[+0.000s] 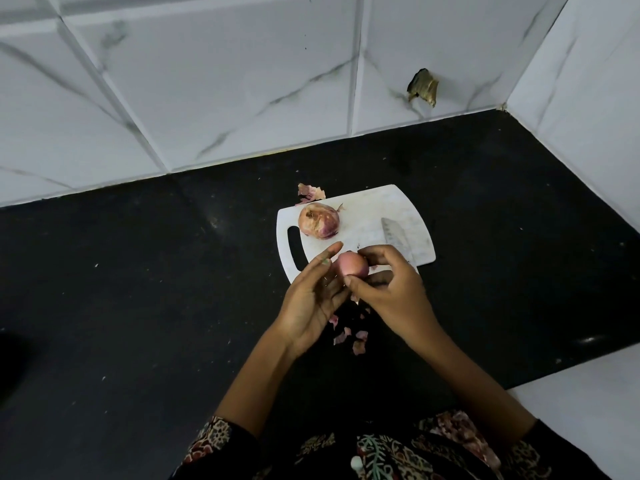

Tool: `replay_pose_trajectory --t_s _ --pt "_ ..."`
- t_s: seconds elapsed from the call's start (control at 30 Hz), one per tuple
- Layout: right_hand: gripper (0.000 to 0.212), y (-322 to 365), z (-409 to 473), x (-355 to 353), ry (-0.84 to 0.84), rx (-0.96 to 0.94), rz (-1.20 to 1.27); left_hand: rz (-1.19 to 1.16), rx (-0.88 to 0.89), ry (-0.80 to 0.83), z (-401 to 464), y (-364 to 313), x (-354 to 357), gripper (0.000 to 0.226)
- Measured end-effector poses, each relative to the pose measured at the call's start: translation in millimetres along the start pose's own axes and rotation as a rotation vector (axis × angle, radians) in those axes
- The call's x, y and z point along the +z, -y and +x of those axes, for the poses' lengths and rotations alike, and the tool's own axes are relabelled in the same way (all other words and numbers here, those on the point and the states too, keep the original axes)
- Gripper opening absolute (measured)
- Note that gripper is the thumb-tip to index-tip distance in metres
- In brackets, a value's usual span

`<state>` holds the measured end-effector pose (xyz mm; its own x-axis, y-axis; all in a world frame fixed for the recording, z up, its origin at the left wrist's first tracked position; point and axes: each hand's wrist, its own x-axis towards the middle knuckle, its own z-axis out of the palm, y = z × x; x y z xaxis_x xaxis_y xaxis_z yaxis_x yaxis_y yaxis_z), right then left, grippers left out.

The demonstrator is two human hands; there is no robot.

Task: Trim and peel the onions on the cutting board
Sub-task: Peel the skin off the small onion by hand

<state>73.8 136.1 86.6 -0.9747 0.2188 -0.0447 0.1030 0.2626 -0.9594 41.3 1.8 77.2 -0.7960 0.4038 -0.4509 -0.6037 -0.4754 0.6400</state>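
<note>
The left hand (pixel 313 296), fingers nearly straight, cradles the small smooth pink onion (pixel 352 265) over the white plastic cutting board's (pixel 360 216) near edge while the right hand (pixel 391 285) pinches its skin (best peeled in strips, dropped onto the black stone counter (pixel 138 289)), leaving the papery unpeeled onion (pixel 318 222) at the board's far-left corner next.
</note>
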Motion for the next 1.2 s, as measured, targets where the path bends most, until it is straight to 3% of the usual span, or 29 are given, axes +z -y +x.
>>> replay_pose_trajectory --t_s 0.13,0.23,0.37,0.53,0.63,0.87,1.03,1.2 --pt "0.04 0.9 -2.8 -4.9 0.023 0.021 0.212 0.097 -0.048 -0.021 -0.4 -1.1 -0.1 0.031" --pt "0.045 1.0 -3.6 -8.8 0.103 -0.02 0.185 0.241 -0.138 -0.026 -2.4 -2.2 1.9 0.04" --pt "0.047 -2.9 -1.0 -16.4 0.134 -0.022 0.082 0.216 -0.124 -0.021 -2.5 -3.5 1.7 0.04" --pt "0.03 1.3 1.1 -23.8 0.212 0.03 0.154 0.099 -0.1 -0.005 -3.8 -5.3 -3.0 0.032" --pt "0.017 4.5 3.0 -24.3 0.162 0.071 0.157 0.095 -0.101 0.009 -5.5 -6.8 -3.2 0.034" --pt "0.019 9.2 5.4 -25.8 0.165 0.039 0.024 0.206 -0.044 0.06 -6.2 -8.7 -5.7 0.036" --pt "0.006 8.9 8.6 -30.0 0.119 0.009 -0.069 0.286 -0.033 0.123 -9.1 -10.6 -6.4 0.04" --pt "0.009 11.1 8.8 -36.1 0.203 0.025 -0.069 0.358 0.0 0.144 -7.5 -11.5 -8.0 0.04"
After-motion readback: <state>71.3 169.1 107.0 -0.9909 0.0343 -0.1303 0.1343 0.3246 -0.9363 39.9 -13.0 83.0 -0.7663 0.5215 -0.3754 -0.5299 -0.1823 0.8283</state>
